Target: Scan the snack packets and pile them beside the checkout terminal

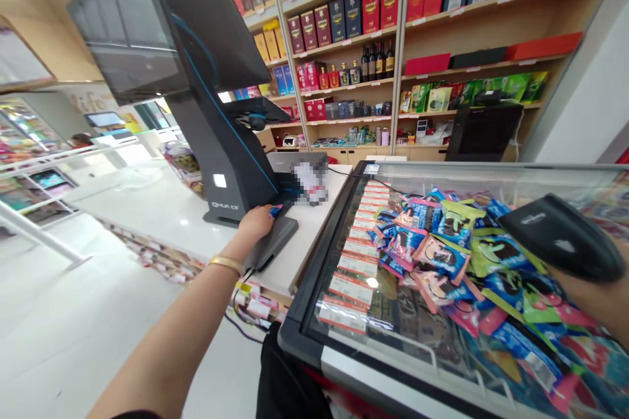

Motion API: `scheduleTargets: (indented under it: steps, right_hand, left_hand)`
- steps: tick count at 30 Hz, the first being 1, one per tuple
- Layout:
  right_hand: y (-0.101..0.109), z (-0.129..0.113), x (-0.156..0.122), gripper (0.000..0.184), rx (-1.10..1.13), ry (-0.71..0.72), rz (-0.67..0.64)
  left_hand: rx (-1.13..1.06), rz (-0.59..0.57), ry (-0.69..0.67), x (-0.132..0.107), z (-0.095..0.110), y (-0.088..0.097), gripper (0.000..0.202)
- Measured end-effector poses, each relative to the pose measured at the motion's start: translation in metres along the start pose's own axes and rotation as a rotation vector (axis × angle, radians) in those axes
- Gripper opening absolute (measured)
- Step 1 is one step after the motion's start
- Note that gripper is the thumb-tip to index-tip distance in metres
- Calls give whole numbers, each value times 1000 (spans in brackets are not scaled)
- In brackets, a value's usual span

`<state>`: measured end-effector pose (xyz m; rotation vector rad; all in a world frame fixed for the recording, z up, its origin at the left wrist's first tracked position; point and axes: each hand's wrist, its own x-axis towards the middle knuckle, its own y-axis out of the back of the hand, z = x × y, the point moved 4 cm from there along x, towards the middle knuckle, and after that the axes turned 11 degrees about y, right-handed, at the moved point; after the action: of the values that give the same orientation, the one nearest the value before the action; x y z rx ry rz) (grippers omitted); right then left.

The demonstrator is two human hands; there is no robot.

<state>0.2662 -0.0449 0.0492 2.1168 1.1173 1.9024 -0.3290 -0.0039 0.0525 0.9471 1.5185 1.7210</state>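
My left hand [256, 222] is at the base of the black checkout terminal [236, 150], over a dark flat device [278, 242] on the white counter. Its fingers are curled, and a small blue item [276, 210] with a bit of pink shows at the fingertips; its kind is unclear. On the far right, my right hand [584, 294] grips a black barcode scanner [563, 236], which hides most of the fingers. Below the scanner, many colourful ice cream packets [442, 255] lie in a heap on the glass-topped freezer [339, 357].
A row of orange and white price labels [351, 288] runs along the freezer's left side. A cable [378, 180] crosses from the counter onto the glass. Shelves with boxes and bottles [378, 62] stand behind. A packaged item [184, 167] sits behind the terminal on the counter [142, 209].
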Motion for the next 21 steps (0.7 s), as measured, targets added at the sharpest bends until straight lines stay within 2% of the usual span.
scheduleTargets:
  steps: [4, 8, 10, 12, 13, 14, 15, 17, 19, 21]
  right_hand:
    - [-3, -3, 0, 33, -9, 48, -20]
    - [-3, -3, -3, 34, -55, 122, 15]
    - [-2, -2, -6, 32, -79, 164, 56]
    - [-2, -1, -9, 32, -95, 199, 73]
    - [-2, -2, -10, 31, -100, 218, 77]
    - [-2, -3, -10, 29, -100, 241, 73]
    - [-1, -6, -10, 26, -96, 273, 69]
    - [1, -13, -10, 20, -81, 345, 86]
    - [5, -20, -11, 16, -66, 398, 134]
    - [4, -24, -11, 13, -43, 400, 109]
  left_hand:
    - [-62, 24, 32, 6, 0, 0, 36]
    - [-202, 87, 66, 5, 4, 11, 33]
    - [-287, 125, 52, -1, 14, 16, 36]
    - [-477, 120, 17, -13, 33, 19, 38]
    - [-626, 85, -3, -20, 46, 18, 38]
    - [-911, 3, -12, -29, 60, 17, 37]
    - [-1213, -136, -27, -38, 77, 13, 35]
    - [-1605, -366, -25, -59, 113, 9, 30]
    - [-1801, -549, -25, -81, 150, 7, 27]
    - [-1928, -660, -5, -99, 182, 5, 23]
